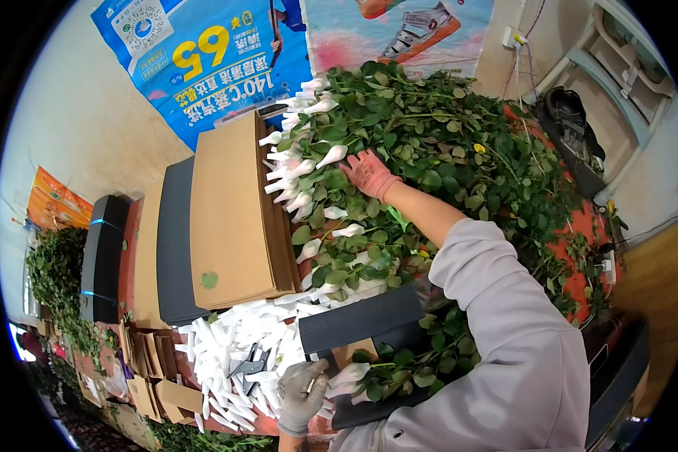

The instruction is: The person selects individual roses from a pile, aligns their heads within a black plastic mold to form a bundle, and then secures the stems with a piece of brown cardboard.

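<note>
the right hand (370, 175) touches leafy stems (437, 124).

Reads "140°C" (261, 86), then 蒸汽洗 and 深层清洁, all upside down in white on the blue poster (222, 71) at eleven o'clock. Shows yellow digits (212, 44) near its twelve, resembling 65 as hung, 59 if turned upright. Carries a QR code (144, 27) at its ten. Bears print too small to read on the orange sheet (56, 202) at nine.

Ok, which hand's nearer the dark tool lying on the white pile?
Left. The left hand is close beside the dark tool; the right hand is well away, among the leafy stems.
</note>
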`<state>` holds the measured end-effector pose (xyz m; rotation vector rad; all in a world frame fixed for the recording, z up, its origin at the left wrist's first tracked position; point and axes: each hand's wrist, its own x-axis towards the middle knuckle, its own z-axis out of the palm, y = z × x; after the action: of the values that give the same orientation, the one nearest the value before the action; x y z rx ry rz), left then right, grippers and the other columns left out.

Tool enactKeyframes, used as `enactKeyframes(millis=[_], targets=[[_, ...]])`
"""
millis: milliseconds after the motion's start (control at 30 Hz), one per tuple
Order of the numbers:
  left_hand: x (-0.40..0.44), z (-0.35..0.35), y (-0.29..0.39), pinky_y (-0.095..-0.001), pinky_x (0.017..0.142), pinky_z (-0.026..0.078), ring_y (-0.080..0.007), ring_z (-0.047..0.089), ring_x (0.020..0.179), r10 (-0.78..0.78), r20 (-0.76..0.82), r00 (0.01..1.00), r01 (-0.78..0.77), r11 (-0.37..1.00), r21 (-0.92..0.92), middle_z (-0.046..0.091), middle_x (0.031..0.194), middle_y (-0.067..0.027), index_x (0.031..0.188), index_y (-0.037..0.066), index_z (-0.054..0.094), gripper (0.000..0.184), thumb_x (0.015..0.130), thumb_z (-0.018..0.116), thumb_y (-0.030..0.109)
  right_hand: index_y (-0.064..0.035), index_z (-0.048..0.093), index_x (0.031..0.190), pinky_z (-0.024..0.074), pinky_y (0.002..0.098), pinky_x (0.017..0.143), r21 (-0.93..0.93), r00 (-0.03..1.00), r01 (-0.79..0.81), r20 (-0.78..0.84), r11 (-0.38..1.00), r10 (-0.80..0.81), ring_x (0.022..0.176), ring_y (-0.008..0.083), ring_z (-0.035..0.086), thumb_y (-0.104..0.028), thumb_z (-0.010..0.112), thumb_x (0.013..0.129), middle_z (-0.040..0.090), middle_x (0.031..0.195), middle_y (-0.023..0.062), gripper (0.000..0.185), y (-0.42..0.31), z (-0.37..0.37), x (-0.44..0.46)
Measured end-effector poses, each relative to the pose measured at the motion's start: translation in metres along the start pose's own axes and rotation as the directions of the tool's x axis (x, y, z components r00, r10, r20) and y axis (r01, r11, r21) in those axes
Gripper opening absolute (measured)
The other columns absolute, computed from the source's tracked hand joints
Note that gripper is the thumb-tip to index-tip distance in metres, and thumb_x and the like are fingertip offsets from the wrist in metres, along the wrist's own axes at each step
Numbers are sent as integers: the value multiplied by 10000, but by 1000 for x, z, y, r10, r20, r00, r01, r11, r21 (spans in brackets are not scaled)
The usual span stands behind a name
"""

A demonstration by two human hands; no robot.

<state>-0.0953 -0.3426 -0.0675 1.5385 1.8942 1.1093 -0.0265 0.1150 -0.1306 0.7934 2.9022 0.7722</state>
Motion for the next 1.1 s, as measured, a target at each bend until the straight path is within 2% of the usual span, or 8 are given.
enactKeyframes(millis=[300, 400, 600, 767, 833, 933, 1000, 1100], targets=[[4, -9, 6, -328, 696, 473, -247, 622, 750, -17, -87, 996, 8, 995, -95, 659, 817, -116, 925, 4, 651, 195, 802, 603, 147, -115, 605, 925, 415, 342, 701, -273, 947, -169, -310, 947, 80, 879, 239, 553, -225, 505, 784, 566, 989, 104, 205, 92, 32, 26], [6, -17, 9, -328, 707, 479, -262, 627, 771, -35, -76, 996, 29, 996, -78, 660, 837, -136, 924, -10, 644, 203, 810, 589, 149, -162, 610, 971, 452, 388, 812, -72, 978, -198, 45, 978, 202, 939, 251, 587, -341, 548, 763, 594, 1026, 90, 281, 121, -101, -13], [-3, -29, 7, -318, 700, 476, -228, 617, 749, -71, -205, 976, 38, 987, -158, 647, 812, -140, 905, -30, 635, 355, 842, 604, 317, -19, 577, 989, 461, 406, 752, 58, 851, -334, -412, 941, 327, 885, 274, 578, -305, 555, 808, 607, 934, 150, 339, 224, -135, -75], [3, -35, 0, -308, 691, 465, -205, 596, 759, -93, -244, 965, 38, 975, -221, 636, 820, -132, 935, -38, 625, 361, 856, 595, 313, -62, 607, 864, 489, 381, 701, 350, 800, -567, 18, 746, 600, 771, 235, 574, -286, 532, 826, 581, 793, 94, 240, 177, -209, -120], [17, -40, 9, -313, 696, 465, -205, 591, 757, -25, -240, 971, -21, 982, -187, 628, 810, -134, 933, -39, 623, 350, 855, 595, 301, -93, 609, 826, 490, 348, 657, -107, 893, -357, -331, 928, 305, 728, 219, 576, -217, 527, 772, 568, 698, 82, 158, 156, -154, -108], [42, -57, 27, -318, 714, 463, -211, 589, 781, 43, -187, 981, -70, 987, -143, 623, 838, -136, 958, -38, 619, 321, 858, 591, 266, -169, 526, 678, 401, 304, 530, -113, 1000, -3, 14, 994, 4, 640, 188, 513, -218, 503, 673, 518, 683, 42, 54, 80, -101, -92], [63, -68, 33, -318, 727, 455, -217, 591, 810, 117, -159, 980, -130, 989, -73, 628, 861, -136, 982, -29, 615, 325, 863, 581, 272, -154, 490, 820, 399, 330, 596, -90, 976, 144, -153, 986, -156, 696, 200, 486, -277, 469, 788, 515, 912, 38, 129, 34, -51, -101], [93, -68, 40, -327, 782, 450, -245, 602, 843, 111, -118, 987, -111, 994, 4, 636, 888, -151, 990, -41, 604, 294, 841, 573, 211, -107, 480, 1066, 395, 382, 751, -164, 947, 211, 279, 964, -160, 891, 230, 473, -294, 470, 825, 417, 1219, 75, 306, -7, 5, -110]])
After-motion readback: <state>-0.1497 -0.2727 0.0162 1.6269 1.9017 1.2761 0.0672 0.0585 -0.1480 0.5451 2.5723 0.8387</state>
